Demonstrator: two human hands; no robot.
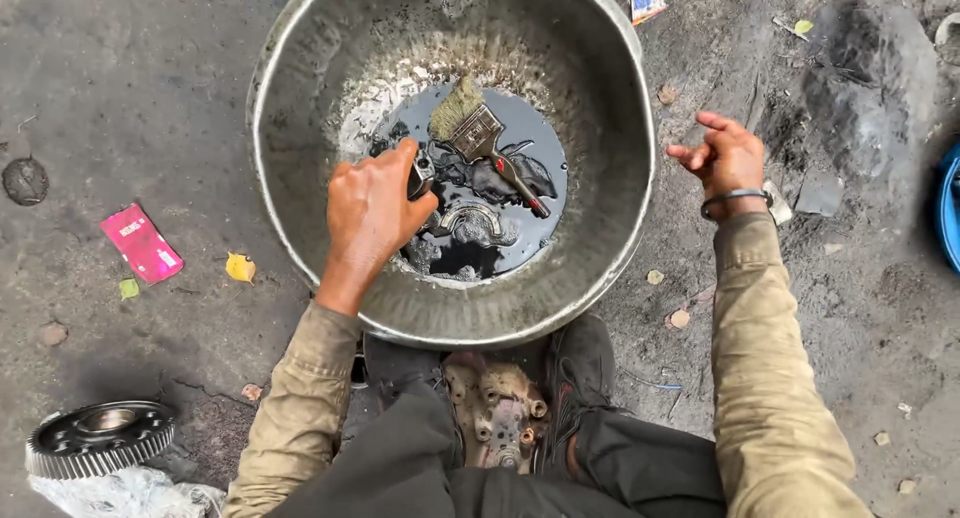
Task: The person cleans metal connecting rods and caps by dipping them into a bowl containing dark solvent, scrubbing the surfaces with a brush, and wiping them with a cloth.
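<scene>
A big round metal basin (600, 88) stands on the ground in front of me, with a pool of black oily liquid (520, 128) at its bottom. My left hand (372, 213) reaches into the basin and grips a small dark metal part (421, 174) just above the liquid. A paintbrush (480, 138) with a dirty bristle head lies in the liquid beside it, along with a curved metal piece (470, 218). My right hand (725, 158) hovers outside the basin's right rim, fingers loosely spread and holding nothing; a dark band circles its wrist.
A toothed gear wheel (100, 438) lies at bottom left on crumpled plastic. A rusty metal casting (497, 408) sits between my shoes below the basin. A pink packet (141, 242), leaves and scraps litter the oily ground; a blue object (948, 208) shows at the right edge.
</scene>
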